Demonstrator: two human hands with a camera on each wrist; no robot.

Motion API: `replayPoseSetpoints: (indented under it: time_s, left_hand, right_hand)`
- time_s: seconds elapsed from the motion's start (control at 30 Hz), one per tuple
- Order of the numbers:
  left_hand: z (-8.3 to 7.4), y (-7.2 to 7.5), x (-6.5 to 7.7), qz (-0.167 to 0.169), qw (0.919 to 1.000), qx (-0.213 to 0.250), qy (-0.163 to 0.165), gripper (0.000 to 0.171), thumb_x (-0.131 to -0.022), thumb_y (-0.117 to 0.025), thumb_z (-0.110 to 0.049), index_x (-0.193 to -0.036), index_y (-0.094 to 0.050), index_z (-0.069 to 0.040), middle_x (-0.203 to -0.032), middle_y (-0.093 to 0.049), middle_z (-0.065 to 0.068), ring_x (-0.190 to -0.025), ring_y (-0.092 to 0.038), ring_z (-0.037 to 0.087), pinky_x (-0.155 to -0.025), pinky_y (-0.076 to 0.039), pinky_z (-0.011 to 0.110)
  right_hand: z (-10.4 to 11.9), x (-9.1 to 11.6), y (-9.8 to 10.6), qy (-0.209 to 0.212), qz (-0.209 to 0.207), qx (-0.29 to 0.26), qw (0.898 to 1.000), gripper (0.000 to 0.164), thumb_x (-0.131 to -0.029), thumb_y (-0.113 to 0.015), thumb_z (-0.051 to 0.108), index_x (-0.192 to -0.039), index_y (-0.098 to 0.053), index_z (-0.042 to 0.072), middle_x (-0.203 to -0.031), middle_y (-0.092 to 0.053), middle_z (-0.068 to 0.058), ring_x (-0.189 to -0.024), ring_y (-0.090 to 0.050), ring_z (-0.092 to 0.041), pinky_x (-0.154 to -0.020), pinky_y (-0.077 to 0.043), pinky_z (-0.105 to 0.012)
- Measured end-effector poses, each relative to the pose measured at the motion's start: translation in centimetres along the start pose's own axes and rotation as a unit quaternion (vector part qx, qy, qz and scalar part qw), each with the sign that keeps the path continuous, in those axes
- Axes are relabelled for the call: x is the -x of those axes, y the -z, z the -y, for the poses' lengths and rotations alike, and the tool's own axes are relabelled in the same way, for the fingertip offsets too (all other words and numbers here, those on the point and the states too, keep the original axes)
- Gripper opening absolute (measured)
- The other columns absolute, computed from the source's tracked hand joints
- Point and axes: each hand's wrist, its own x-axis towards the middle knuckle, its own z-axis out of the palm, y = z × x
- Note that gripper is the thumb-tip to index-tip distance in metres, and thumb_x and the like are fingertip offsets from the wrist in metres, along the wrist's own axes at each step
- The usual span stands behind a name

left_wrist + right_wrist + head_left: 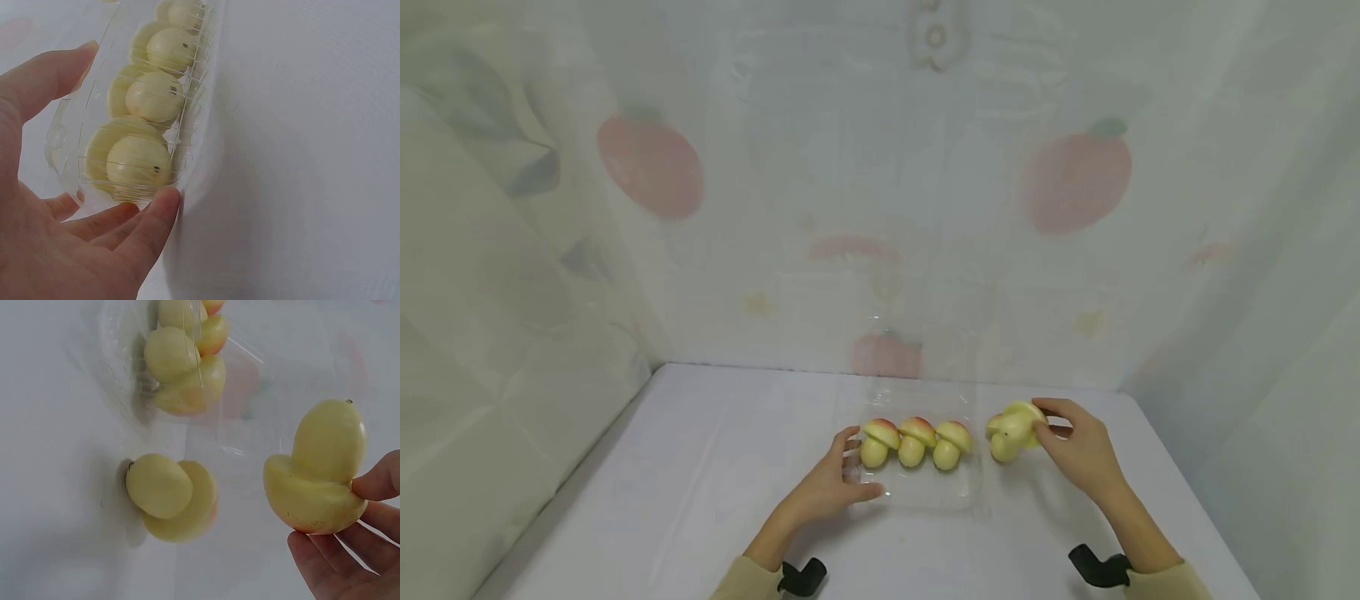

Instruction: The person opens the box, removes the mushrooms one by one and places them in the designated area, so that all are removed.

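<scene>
A clear plastic box (925, 493) holds a row of yellow mushroom-shaped pieces (912, 450) with reddish caps. My left hand (829, 483) grips the box's left end, thumb on one side and fingers on the other, as the left wrist view confirms. To the right of the box, my right hand (1086, 454) pinches another yellow mushroom-shaped piece (322, 469) between thumb and fingers, held up off the table. Below it a similar mushroom-shaped piece (159, 487) lies on the table just beside the box. In the head view these two partly overlap.
The white table (722, 442) ends at the back against a pale curtain (962, 317) printed with red fruit. More curtain hangs at the left and right. Dark wrist mounts (1101, 568) sit on both forearms. The box's transparent lid stands raised behind it.
</scene>
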Motion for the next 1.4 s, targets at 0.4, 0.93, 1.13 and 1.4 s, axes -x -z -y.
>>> replayPoseSetpoints:
  time_s: [0.4,0.93,1.13,1.4]
  left_hand:
    - [0.4,-0.1,-0.2,-0.003,1.0,0.003,0.002,0.104,-0.084,-0.086,-0.034,-0.16,-0.018,-0.011,-0.157,-0.036,0.022,-0.134,-0.048,0.043,-0.1,-0.048,0.055]
    - [0.2,-0.2,-0.1,-0.003,1.0,0.0,0.0,0.105,-0.084,-0.085,-0.035,-0.16,-0.017,-0.01,-0.157,-0.036,0.023,-0.136,-0.046,0.043,-0.101,-0.047,0.055]
    - [0.2,-0.2,-0.1,-0.003,1.0,0.0,0.003,0.104,-0.084,-0.085,-0.035,-0.16,-0.018,-0.011,-0.157,-0.036,0.022,-0.137,-0.045,0.043,-0.102,-0.047,0.056]
    - [0.4,-0.1,-0.2,-0.001,1.0,0.004,-0.004,0.105,-0.084,-0.086,-0.035,-0.16,-0.017,-0.011,-0.157,-0.036,0.023,-0.139,-0.043,0.044,-0.103,-0.046,0.056]
  right_hand:
    - [-1.1,-0.6,1.2,0.0,-0.037,-0.003,0.999,0.028,-0.086,-0.069,-0.008,-0.114,-0.069,-0.008,-0.11,-0.071,-0.021,-0.098,-0.054,0.014,-0.076,-0.05,-0.007]
    - [-2.9,-0.9,2.0,-0.021,-0.045,0.033,0.998,0.028,-0.087,-0.068,-0.007,-0.115,-0.069,-0.007,-0.112,-0.07,-0.021,-0.102,-0.059,-0.003,-0.078,-0.05,-0.008]
    - [-4.1,-0.8,1.6,-0.034,-0.037,0.037,0.998,0.028,-0.086,-0.067,-0.009,-0.115,-0.07,-0.008,-0.113,-0.07,-0.023,-0.105,-0.063,-0.033,-0.079,-0.05,-0.008]
    - [-5.9,-0.4,0.8,-0.034,-0.021,0.043,0.998,0.029,-0.085,-0.066,-0.01,-0.114,-0.069,-0.009,-0.113,-0.07,-0.023,-0.107,-0.063,-0.038,-0.08,-0.05,-0.009]
